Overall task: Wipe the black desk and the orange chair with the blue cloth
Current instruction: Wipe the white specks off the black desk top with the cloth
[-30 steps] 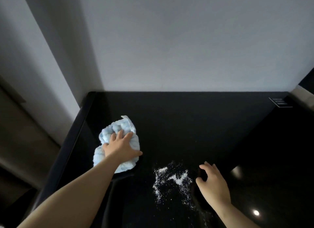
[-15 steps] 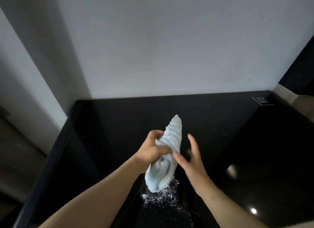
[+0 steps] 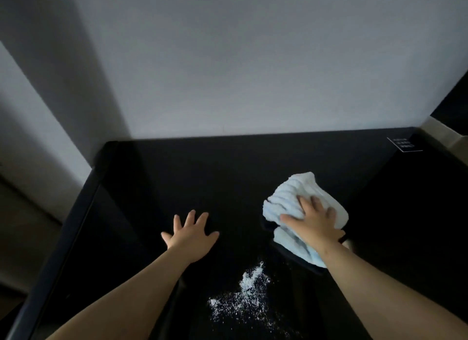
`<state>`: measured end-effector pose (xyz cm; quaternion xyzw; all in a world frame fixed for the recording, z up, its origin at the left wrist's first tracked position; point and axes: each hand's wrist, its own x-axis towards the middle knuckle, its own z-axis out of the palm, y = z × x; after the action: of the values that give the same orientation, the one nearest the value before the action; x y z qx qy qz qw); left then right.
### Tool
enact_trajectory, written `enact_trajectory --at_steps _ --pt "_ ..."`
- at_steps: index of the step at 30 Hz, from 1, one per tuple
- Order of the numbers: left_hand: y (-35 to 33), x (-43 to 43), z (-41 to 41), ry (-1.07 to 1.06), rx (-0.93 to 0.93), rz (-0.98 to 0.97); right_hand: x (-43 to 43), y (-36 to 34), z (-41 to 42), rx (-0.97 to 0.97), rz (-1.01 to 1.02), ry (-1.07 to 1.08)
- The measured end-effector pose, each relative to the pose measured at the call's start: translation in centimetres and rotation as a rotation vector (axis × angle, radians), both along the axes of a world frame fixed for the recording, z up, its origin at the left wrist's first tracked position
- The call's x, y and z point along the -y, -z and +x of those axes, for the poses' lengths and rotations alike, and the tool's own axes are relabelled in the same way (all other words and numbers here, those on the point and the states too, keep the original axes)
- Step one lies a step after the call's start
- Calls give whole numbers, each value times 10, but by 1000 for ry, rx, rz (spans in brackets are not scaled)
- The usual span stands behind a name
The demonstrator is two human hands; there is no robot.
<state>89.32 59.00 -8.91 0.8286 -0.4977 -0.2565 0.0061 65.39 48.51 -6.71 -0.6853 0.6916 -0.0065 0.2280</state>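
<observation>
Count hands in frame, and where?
2. The left hand, fingers spread, is over the black desk left of centre; the right hand presses the blue cloth at right. None look hidden.

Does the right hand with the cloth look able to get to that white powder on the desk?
Probably yes. The right hand presses the blue cloth just beyond the white powder, with only bare black desk between.

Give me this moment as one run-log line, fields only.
left hand: flat on black desk | right hand: presses blue cloth on desk | white powder: unwiped, between the forearms
</observation>
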Motion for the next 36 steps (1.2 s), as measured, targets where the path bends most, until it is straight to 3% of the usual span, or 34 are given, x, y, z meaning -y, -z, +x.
enact_trajectory --at_steps 3,6,9,13,14,16,17,20,21,23,26,28,30,33,34,36 --pt "16 -9 -1 52 78 -10 5 13 18 -122 55 -115" --pt "22 -13 0 67 106 -45 5 10 26 -137 -46 -214" --pt "24 -16 2 79 90 -76 -13 10 30 -76 -181 -460" --pt "23 -29 12 104 21 -137 -47 13 25 315 -64 -749" --pt "23 -32 15 113 5 -147 -48 8 21 419 -116 -738" --pt "21 -37 18 121 -33 -146 -34 3 11 466 -408 -605" --pt "19 -39 18 123 -52 -139 -26 -2 7 410 -412 -482" --pt "15 -41 11 127 -53 -122 -19 -12 10 210 106 -281" --pt "15 -41 9 124 -41 -119 -22 -12 18 185 139 -293" --pt "15 -42 5 118 -31 -117 -33 -7 35 93 74 -308" --pt "15 -45 2 104 -35 -127 -68 9 47 -65 -188 -420" --pt "14 -48 0 102 -31 -130 -84 13 42 44 -230 -530" --pt "13 -50 -3 101 -21 -129 -84 5 30 286 -117 -529" --pt "10 -48 -10 74 1 -118 -56 -7 -4 498 -291 -166" --pt "9 -47 -14 58 12 -113 -46 -9 -15 458 -316 -70" --pt "8 -41 -22 21 18 -85 -39 -6 -27 128 -103 -80"
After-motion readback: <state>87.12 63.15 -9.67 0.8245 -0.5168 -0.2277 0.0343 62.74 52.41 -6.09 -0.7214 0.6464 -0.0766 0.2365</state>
